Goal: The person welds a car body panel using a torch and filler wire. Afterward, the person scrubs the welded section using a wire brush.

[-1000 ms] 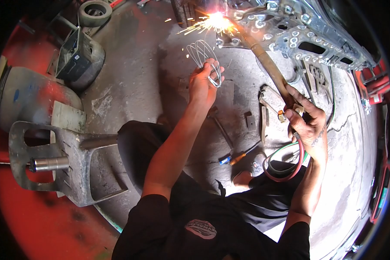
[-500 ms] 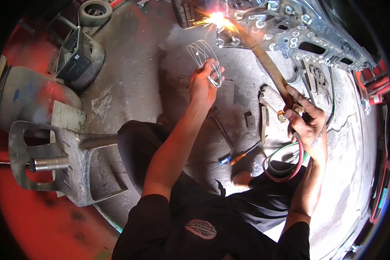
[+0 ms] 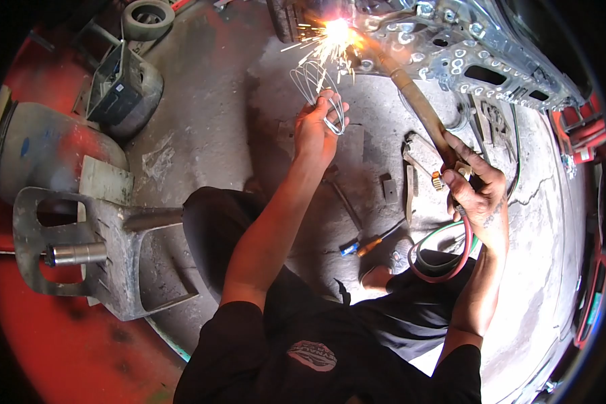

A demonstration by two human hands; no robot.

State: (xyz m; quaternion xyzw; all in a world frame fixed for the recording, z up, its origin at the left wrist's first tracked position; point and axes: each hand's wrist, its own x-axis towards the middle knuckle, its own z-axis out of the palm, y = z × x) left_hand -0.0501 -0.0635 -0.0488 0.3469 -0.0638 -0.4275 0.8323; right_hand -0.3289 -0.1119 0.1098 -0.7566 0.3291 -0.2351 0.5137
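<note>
My right hand point(image 3: 477, 192) is wrapped round the handle of a gas welding torch point(image 3: 411, 91) with a brass valve knob. Red and green hoses point(image 3: 444, 273) loop down from its lower end. At the torch tip a white-orange glare throws sparks against the edge of a grey metal car panel point(image 3: 444, 64) full of weld spots and holes; the tip itself is hidden by the glare. My left hand point(image 3: 316, 128) is closed on a looped coil of thin wire point(image 3: 310, 77), whose loops stick up below the sparks.
On the floor lie a hammer point(image 3: 345, 202), an orange-handled screwdriver point(image 3: 377, 241) and a small metal block point(image 3: 390, 191). To the left are a grey plastic chair point(image 3: 114, 229), a gas cylinder point(image 3: 60, 148), a dark bin point(image 3: 118, 91) and a tyre point(image 3: 148, 20).
The spray of sparks has grown and now falls further down, towards the wire loops. Both hands and the torch stay in nearly the same place.
</note>
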